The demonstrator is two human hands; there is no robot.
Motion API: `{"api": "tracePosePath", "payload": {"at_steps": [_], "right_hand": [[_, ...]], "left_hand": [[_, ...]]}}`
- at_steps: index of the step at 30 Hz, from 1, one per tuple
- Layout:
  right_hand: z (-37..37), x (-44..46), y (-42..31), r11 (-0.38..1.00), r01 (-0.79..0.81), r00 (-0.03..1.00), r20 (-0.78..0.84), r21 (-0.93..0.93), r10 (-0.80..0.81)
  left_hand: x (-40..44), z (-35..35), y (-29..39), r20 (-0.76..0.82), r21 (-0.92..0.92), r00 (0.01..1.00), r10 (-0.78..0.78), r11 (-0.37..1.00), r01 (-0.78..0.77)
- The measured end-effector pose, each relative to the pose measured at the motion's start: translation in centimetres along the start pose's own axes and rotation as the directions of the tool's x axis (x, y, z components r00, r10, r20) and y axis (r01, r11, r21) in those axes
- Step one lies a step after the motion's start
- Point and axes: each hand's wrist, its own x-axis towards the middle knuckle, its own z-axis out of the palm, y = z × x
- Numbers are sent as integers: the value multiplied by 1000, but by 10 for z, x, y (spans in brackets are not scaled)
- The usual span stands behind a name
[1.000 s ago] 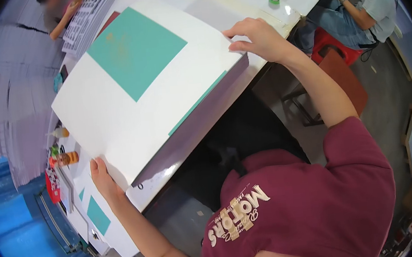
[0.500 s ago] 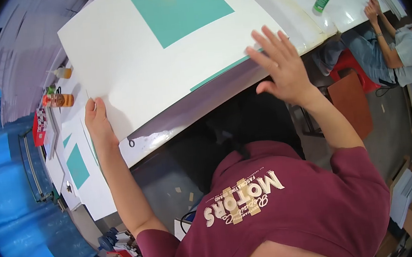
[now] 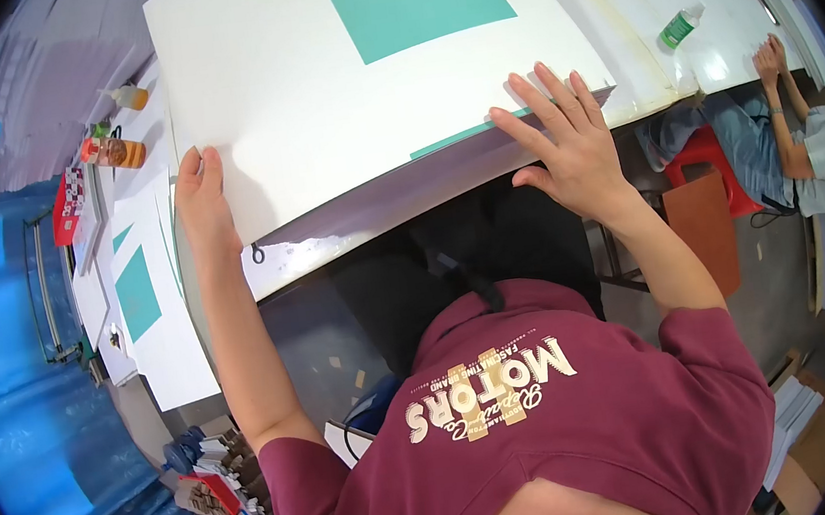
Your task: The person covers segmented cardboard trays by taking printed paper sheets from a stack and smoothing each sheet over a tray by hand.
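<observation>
A large white sheet [image 3: 287, 120] with a teal rectangle [image 3: 421, 5] on it lies on top of a thick stack at the table's front edge. My left hand [image 3: 205, 199] is closed at the sheet's left edge, its thumb near the edge and the other fingers partly hidden. At the front right edge, my right hand [image 3: 567, 146] is spread open, fingertips over the white surface and thumb sticking out to the side. Just left of that hand, a teal strip [image 3: 455, 134] shows along the stack's front edge.
Left of the stack are white sheets with teal pieces [image 3: 138, 294], an orange-brown jar [image 3: 115, 152] and a small glue bottle [image 3: 129, 97]. A green-labelled bottle [image 3: 681, 26] lies to the right. Farther right, another person [image 3: 814, 150] sits by a red stool [image 3: 705, 171].
My right hand has come down from above onto the sheet's front right edge. My left hand remains at the left edge. The whole view has shifted slightly.
</observation>
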Motion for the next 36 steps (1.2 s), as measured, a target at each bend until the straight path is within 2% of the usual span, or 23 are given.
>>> {"api": "tracePosePath", "payload": {"at_steps": [2, 6, 9, 10, 14, 17, 21, 22, 25, 29, 36], "right_hand": [[-3, 2, -1, 1000, -11, 1000, -4, 6, 11], [-3, 4, -2, 999, -8, 1000, -29, 31, 9], [0, 5, -4, 1000, 1, 999, -46, 29, 1], [0, 5, -4, 1000, -2, 999, -40, 30, 3], [-1, 6, -5, 1000, 3, 1000, -23, 22, -3], [-1, 7, -6, 1000, 10, 1000, -23, 17, -10], [1, 6, -6, 1000, 23, 999, -23, 6, -23], [2, 6, -6, 1000, 25, 999, -26, 2, -25], [2, 7, -7, 999, 34, 999, -37, -8, -35], [3, 6, -7, 1000, 31, 999, -44, 3, -31], [4, 6, -8, 999, 37, 998, -51, 14, -36]], "left_hand": [[1, -3, -3, 10, 3, 1000, 5, 1000, -5], [-8, 8, 3, -116, 67, 993, 12, 998, -4], [4, -4, -18, -99, 214, 988, 114, 973, -91], [-1, 4, -13, -140, 198, 979, 149, 973, -119], [6, 1, -23, -90, 314, 967, 238, 928, -199], [4, 5, -27, -103, 222, 968, 228, 954, -201], [1, 4, -27, -75, 223, 986, 149, 966, -129], [0, 2, -26, -48, 272, 993, 112, 958, -95], [-3, 2, -24, -41, 211, 999, 33, 977, -24], [-2, 4, -34, -37, 144, 999, 13, 990, -8], [-2, 4, -38, -24, 202, 998, 55, 978, -49]]}}
